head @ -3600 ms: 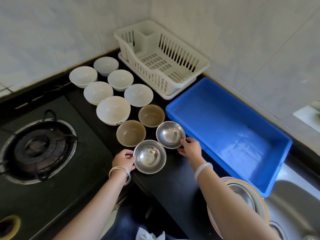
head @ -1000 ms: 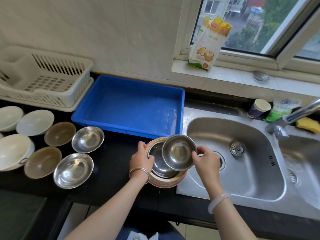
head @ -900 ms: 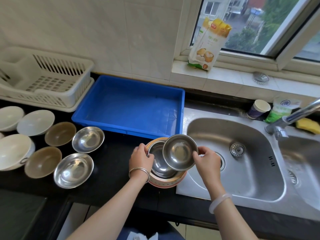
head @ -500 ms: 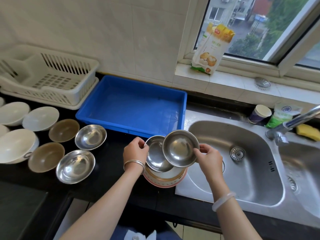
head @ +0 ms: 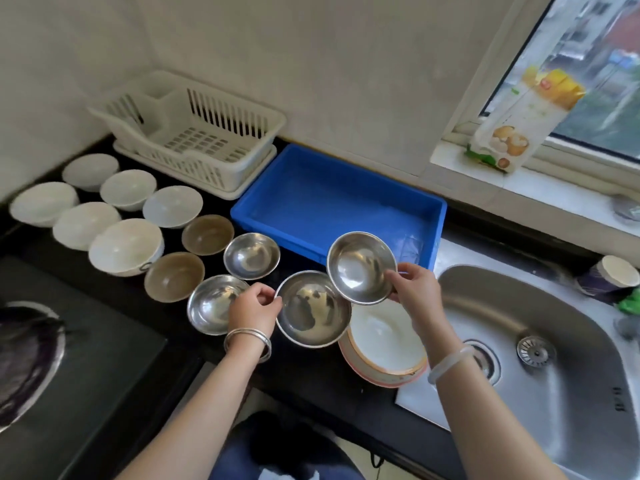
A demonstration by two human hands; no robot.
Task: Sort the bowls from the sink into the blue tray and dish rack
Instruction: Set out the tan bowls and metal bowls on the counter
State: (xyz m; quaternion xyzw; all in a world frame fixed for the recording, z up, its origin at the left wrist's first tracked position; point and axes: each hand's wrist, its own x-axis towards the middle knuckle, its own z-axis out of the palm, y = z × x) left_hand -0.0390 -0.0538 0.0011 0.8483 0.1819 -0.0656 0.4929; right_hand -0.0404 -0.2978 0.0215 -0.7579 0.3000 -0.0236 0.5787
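My left hand (head: 252, 305) pinches the rim of a steel bowl (head: 313, 309) held above the black counter. My right hand (head: 412, 286) grips a second steel bowl (head: 361, 266), tilted, just in front of the blue tray (head: 332, 202). The tray holds no bowls, and neither does the white dish rack (head: 194, 140) behind it to the left. A white bowl with an orange rim (head: 384, 344) sits at the edge of the sink (head: 540, 344). Two steel bowls (head: 251, 255) (head: 211, 303), two brown bowls (head: 207, 234) and several white bowls (head: 126, 244) stand on the counter.
A gas burner (head: 24, 358) lies at the far left. On the window sill stands a yellow and white food packet (head: 526, 116). A paper cup (head: 609, 277) sits behind the sink. The sink basin holds only its drain strainer (head: 535, 349).
Both hands have lifted the two steel bowls out of the orange-rimmed bowl and carried them left over the counter. My view has swung left, so the burner shows again.
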